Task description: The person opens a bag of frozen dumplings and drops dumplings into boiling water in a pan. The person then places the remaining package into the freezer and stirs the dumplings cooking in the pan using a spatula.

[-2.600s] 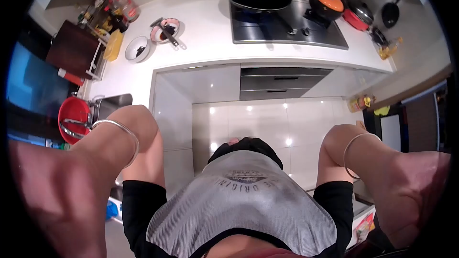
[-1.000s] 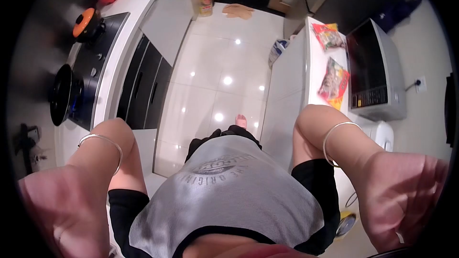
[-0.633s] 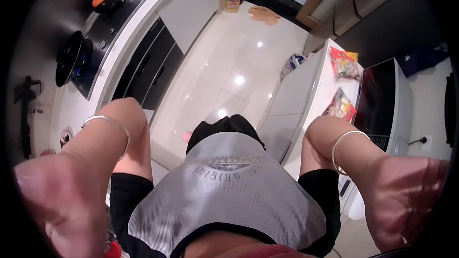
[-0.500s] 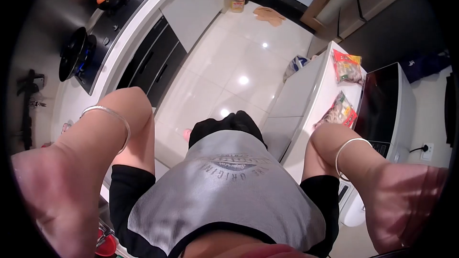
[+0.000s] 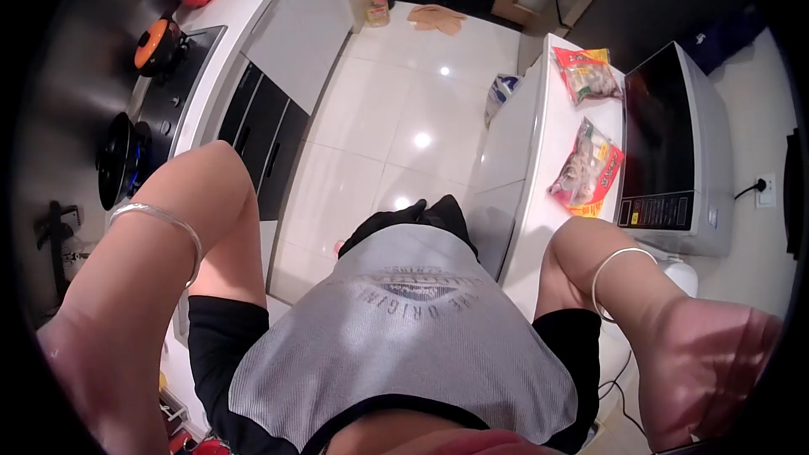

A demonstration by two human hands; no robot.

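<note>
At the lower left and lower right edges of the view, two bare hands are held up close to the camera, each cut off by the dark round border. Of the left hand point(image 5: 97, 379), only a blurred part near the wrist can be seen; its fingers are hidden, so whether it is open, closed or gripping anything cannot be told. Of the right hand point(image 5: 716, 371), the palm and wrist are shown, but the fingertips are lost past the border, and its grip cannot be told either. Part of the stove point(image 5: 190, 67) is covered by the left forearm, and some red things point(image 5: 211, 447) at the bottom left are too cut off to be made out.

Near the right elbow, an upper bag point(image 5: 587, 76) and a lower bag point(image 5: 587, 170) are laid on the white counter point(image 5: 552, 114), beside the microwave point(image 5: 657, 131). Both are printed in red and yellow, with clear parts through which pale, lumpy contents are shown; what these are cannot be made out. Near the left forearm, a black frying pan point(image 5: 114, 160) is set on the stove, with a blue flame point(image 5: 137, 167) seen at its side; its inside is too dark to be read. Beyond it, a pot with an orange lid point(image 5: 158, 46) is placed.
</note>
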